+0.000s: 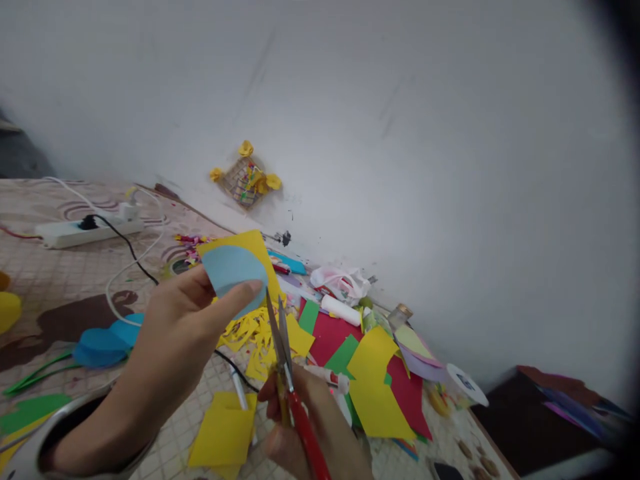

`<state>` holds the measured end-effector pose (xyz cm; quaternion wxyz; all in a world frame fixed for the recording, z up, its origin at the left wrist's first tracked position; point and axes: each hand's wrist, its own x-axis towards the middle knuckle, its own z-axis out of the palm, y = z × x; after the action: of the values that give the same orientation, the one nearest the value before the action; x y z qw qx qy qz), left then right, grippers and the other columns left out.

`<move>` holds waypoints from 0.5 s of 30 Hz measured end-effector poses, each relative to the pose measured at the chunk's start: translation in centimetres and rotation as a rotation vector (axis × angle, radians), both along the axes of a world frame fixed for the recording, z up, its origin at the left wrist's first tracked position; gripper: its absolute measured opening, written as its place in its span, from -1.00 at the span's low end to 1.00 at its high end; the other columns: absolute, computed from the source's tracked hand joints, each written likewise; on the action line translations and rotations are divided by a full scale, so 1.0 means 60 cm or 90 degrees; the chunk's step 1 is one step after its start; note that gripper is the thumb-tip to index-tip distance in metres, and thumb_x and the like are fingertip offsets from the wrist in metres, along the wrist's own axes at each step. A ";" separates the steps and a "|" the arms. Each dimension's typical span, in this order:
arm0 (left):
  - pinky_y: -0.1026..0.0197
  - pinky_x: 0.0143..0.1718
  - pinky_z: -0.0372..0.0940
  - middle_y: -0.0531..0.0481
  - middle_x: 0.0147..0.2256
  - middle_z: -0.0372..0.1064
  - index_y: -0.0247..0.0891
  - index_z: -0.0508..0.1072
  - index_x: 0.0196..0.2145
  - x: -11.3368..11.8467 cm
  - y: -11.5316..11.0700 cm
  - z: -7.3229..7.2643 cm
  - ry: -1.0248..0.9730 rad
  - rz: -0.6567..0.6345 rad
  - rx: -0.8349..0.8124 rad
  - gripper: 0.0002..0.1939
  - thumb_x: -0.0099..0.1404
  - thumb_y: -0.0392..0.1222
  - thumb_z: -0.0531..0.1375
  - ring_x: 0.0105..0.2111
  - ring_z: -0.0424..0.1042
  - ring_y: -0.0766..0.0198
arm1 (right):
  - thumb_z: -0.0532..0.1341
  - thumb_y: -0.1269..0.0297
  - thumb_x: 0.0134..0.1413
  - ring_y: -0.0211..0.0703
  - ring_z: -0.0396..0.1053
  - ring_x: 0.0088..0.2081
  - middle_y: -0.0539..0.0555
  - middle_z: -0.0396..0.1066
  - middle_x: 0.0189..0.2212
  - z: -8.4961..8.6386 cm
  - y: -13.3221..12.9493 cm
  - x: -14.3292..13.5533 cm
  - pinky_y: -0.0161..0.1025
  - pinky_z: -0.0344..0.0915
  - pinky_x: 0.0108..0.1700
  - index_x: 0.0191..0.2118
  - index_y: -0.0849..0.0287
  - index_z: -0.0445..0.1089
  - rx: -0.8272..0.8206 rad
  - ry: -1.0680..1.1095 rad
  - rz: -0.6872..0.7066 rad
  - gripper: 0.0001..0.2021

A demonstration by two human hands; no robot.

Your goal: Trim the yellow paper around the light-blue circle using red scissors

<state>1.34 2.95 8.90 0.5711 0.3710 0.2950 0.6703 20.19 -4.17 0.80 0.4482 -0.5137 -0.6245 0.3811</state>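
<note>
My left hand (185,327) pinches a light blue paper circle (233,270) stacked on a yellow paper sheet (257,247), held up above the floor. My right hand (310,427) grips red-handled scissors (285,353), blades pointing up and slightly apart, their tips just below the edge of the held papers. Yellow paper cuttings (250,330) lie on the floor right beneath.
Loose yellow, red and green paper sheets (373,380) litter the patterned floor mat by a white wall. A glue stick (340,310), a white power strip (85,230) with cables, blue paper shapes (103,343), a tape roll (465,383) and a small yellow-flowered craft (247,179) on the wall are around.
</note>
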 end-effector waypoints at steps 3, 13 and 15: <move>0.20 -0.16 0.40 0.14 -0.40 0.68 -0.15 0.71 -0.35 0.000 0.004 -0.002 -0.012 -0.023 -0.009 -0.85 0.07 -0.29 0.50 -0.31 0.57 0.20 | 0.38 -0.46 -0.07 -0.04 0.43 -0.27 0.08 0.43 -0.28 0.020 -0.007 0.002 -0.25 0.39 -0.29 -0.12 0.11 0.55 -0.032 -0.023 0.015 -0.31; 0.22 -0.17 0.40 0.16 -0.39 0.68 -0.10 0.68 -0.40 0.011 -0.010 -0.015 0.090 -0.099 0.015 -0.93 0.17 -0.13 0.47 -0.31 0.56 0.20 | 0.33 -0.51 -0.07 -0.01 0.45 -0.24 0.13 0.51 -0.24 0.038 -0.018 -0.007 -0.21 0.37 -0.25 -0.08 0.07 0.60 -0.010 -0.022 -0.014 -0.27; 0.25 -0.24 0.40 0.15 -0.43 0.65 -0.11 0.67 -0.46 0.016 -0.017 -0.013 0.083 -0.112 0.022 -0.92 0.11 -0.16 0.48 -0.36 0.52 0.22 | 0.31 -0.51 -0.02 -0.04 0.44 -0.26 0.11 0.49 -0.27 0.043 -0.020 -0.012 -0.22 0.38 -0.25 -0.11 0.08 0.60 0.020 -0.008 -0.013 -0.29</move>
<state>2.30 1.96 8.12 0.6009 0.4480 0.2865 0.5968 19.46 -5.34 3.39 0.4561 -0.5154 -0.6280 0.3633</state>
